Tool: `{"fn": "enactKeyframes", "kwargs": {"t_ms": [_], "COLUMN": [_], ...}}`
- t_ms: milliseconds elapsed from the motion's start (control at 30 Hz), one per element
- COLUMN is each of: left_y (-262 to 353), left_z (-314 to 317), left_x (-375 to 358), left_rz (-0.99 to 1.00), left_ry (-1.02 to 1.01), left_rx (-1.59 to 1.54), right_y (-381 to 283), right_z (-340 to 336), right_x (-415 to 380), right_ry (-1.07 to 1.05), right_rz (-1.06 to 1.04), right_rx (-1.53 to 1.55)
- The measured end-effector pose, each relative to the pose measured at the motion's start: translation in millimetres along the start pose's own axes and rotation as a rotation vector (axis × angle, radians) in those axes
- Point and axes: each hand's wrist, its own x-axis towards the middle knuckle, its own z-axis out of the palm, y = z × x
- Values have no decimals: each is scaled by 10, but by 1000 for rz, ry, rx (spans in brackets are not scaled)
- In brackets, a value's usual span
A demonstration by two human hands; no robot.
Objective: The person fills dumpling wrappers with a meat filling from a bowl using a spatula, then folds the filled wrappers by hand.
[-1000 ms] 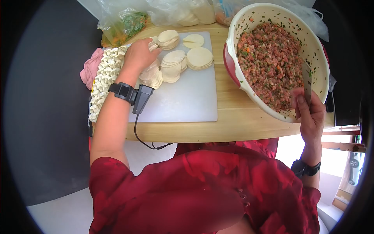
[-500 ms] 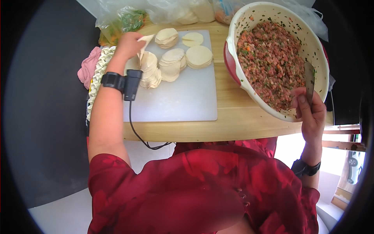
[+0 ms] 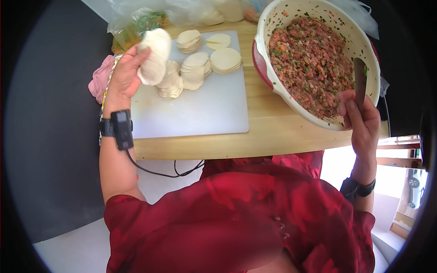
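Note:
My left hand (image 3: pixel 126 72) grips pale dough wrappers (image 3: pixel 155 57), raised over the left side of a white cutting board (image 3: pixel 195 113). Beneath and right of them, stacks of round wrappers (image 3: pixel 226 60) lie on the board, some fanned out. My right hand (image 3: pixel 362 116) holds a flat metal spatula (image 3: pixel 360 84) at the near right rim of a large white bowl (image 3: pixel 291 98). Inside the bowl is minced meat filling (image 3: pixel 312 66) with green and orange bits. The spatula's blade points away from me, over the filling's right edge.
A pink cloth (image 3: pixel 101 79) lies left of the board. Plastic bags (image 3: pixel 200 11), one with greens inside, line the back of the wooden table (image 3: pixel 264 139). A black cable (image 3: pixel 159 172) hangs from the device on my left wrist.
My left hand has moved back toward me and turned, lifting the wrappers off the board so their round faces show. My right hand keeps its hold on the spatula, nearly in place.

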Motion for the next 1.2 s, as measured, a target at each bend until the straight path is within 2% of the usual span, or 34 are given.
{"fn": "enactKeyframes", "kwargs": {"t_ms": [67,100,167,200,267,300,367,400,500,633,733,833,900,1067,1133,1167,1200], "left_y": [-88,-186,-383,-445,-512,-549,-604,-591,-546,-508,-569,-677,-756,-833,-782,-795,-822], "left_z": [322,478,770,912,1125,1125,1048,993,845,759,721,998,1228,1307,1335,1318,1279], "left_x": [-128,-161,-218,-274,-417,-471,-580,-659,-988,-1295,-1340,-1260,-1216,-1139,-1138,-1101,-1033], "left_rz": [-9,-13,70,69,399,400,708,783,709,560,587,690,829,847,356,354,207], "left_ry": [-176,-180,-285,-293,-385,-392,-488,-518,-486,-354,-335,-369,-501,-553,-380,-384,-293], "left_rx": [259,256,611,605,940,934,1173,1224,1391,1348,1316,1237,1245,1333,1072,1071,756], "right_y": [-7,-4,-2,-4,-12,-12,3,4,-12,-9,-21,-39,-37,-25,-12,-14,-18], "right_z": [4,7,15,25,20,-5,-38,-53,-84,-93,-103,-85,-86,-186,-235,-257,-272], "right_x": [-15,-22,-36,-44,-70,-84,-116,-129,-139,-97,-44,10,20,-26,-38,-33,-24], "right_ry": [-4,-2,4,0,-6,-1,3,8,3,-5,-13,-22,-22,-48,-49,-51,-54], "right_rz": [-4,-3,1,-18,-38,-35,-53,-44,-66,-111,-109,-86,-97,-53,-50,-37,-27], "right_rx": [3,4,-5,2,20,14,1,2,-14,-31,-42,-61,-70,-85,-104,-122,-139]}}
